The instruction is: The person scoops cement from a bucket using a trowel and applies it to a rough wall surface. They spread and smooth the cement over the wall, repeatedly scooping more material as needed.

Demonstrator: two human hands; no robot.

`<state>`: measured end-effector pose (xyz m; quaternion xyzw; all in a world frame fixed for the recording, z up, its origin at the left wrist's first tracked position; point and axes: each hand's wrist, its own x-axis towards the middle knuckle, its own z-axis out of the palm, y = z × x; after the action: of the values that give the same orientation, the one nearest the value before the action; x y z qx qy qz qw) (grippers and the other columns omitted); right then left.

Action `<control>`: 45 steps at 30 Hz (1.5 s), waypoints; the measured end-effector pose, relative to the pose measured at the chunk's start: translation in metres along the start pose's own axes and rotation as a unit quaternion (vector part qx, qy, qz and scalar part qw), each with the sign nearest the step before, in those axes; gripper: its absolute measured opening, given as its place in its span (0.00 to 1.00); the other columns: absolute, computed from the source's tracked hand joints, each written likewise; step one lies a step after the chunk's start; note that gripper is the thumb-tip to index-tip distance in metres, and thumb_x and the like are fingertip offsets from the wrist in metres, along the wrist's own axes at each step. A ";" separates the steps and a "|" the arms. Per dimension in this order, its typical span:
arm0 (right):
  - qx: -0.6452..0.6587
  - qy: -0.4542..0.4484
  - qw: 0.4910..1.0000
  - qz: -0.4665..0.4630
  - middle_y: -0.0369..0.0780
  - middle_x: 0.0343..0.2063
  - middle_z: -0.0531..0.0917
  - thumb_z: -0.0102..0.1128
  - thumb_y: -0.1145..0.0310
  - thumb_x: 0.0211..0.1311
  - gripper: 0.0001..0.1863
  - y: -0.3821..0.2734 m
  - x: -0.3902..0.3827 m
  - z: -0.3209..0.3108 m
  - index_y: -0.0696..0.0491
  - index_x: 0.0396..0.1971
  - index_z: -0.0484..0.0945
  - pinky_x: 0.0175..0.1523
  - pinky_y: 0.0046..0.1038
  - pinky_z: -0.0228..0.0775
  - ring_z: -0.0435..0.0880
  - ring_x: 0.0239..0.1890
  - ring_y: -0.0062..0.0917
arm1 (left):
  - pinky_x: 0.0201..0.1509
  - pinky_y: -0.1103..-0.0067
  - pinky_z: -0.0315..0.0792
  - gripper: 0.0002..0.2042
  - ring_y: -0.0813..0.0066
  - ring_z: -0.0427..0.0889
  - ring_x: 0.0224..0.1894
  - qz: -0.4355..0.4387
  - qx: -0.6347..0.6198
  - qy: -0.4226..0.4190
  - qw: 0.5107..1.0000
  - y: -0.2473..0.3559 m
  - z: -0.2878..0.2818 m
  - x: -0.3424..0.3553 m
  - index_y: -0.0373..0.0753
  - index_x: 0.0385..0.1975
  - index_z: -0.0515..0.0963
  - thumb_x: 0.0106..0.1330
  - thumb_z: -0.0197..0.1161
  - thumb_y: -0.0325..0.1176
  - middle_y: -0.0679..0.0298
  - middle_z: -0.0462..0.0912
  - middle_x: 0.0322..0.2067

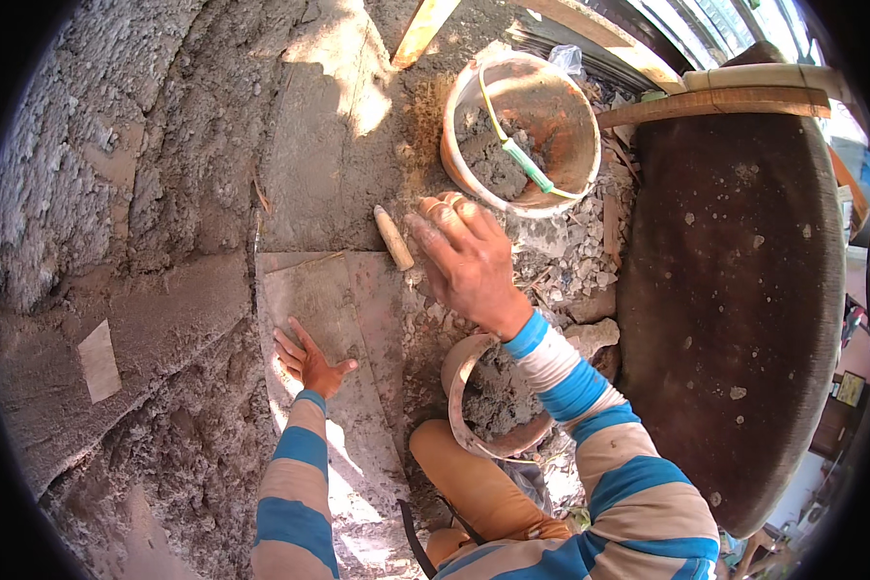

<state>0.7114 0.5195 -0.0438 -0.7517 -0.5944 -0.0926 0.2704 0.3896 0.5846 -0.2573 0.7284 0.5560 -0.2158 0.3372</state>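
My left hand (pixel 309 360), palm down, has its fingers spread over a flat, mortar-smeared board (pixel 324 290), with nothing in its grip. My right hand (pixel 466 259) is loosely bent in front of me, just right of a pale wooden handle (pixel 393 238) and apart from it. No object shows in the right fingers, though their undersides are hidden. What the handle joins to is hard to make out among the grey. Beyond the right hand stands an orange bucket (pixel 450 155) holding grey mortar (pixel 493 159), its wire handle wearing a green grip (pixel 527 164).
A second bucket (pixel 459 387) with mortar sits by my knee. Rough mortar-coated masonry (pixel 155 184) rises at the left, with a small pale piece (pixel 100 362) on it. Rubble (pixel 575 251) lies near a large dark panel (pixel 725 290) at right. Timber strips (pixel 614 39) cross the back.
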 end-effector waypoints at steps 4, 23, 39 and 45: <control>-0.189 0.005 0.977 -0.095 0.44 0.52 0.84 0.67 0.67 0.65 0.20 0.100 0.027 -0.064 0.53 0.56 0.81 0.57 0.38 0.74 0.81 0.56 0.37 | 0.77 0.42 0.22 0.83 0.39 0.12 0.78 0.005 -0.006 -0.005 1.000 0.008 -0.001 0.003 0.57 0.77 0.15 0.34 0.86 0.62 0.47 0.07 0.76; -0.113 -0.137 0.952 0.248 0.48 0.31 0.85 0.66 0.55 0.67 0.17 0.008 -0.051 0.110 0.57 0.35 0.82 0.44 0.44 0.75 0.86 0.36 0.44 | 0.76 0.43 0.18 0.80 0.34 0.09 0.76 0.004 -0.028 -0.029 0.999 0.017 -0.014 -0.003 0.54 0.75 0.12 0.43 0.87 0.51 0.44 0.05 0.74; 0.056 -0.118 0.804 0.580 0.60 0.36 0.86 0.56 0.40 0.68 0.34 0.000 -0.023 0.200 0.62 0.36 0.86 0.54 0.51 0.74 0.86 0.46 0.58 | 0.76 0.41 0.23 0.79 0.32 0.16 0.78 0.006 0.010 -0.004 1.000 0.014 -0.012 -0.002 0.52 0.75 0.12 0.44 0.86 0.50 0.42 0.09 0.75; 0.100 -0.076 0.792 0.598 0.50 0.27 0.87 0.58 0.36 0.66 0.32 0.016 -0.035 0.192 0.55 0.35 0.90 0.49 0.42 0.75 0.87 0.38 0.46 | 0.78 0.43 0.25 0.79 0.32 0.16 0.78 -0.008 0.005 -0.026 1.000 0.021 -0.014 -0.004 0.52 0.74 0.11 0.47 0.85 0.49 0.43 0.08 0.75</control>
<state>0.6816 0.5863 -0.2250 -0.9303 -0.0511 0.2055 0.2995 0.4079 0.5888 -0.2401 0.7200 0.5517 -0.2396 0.3462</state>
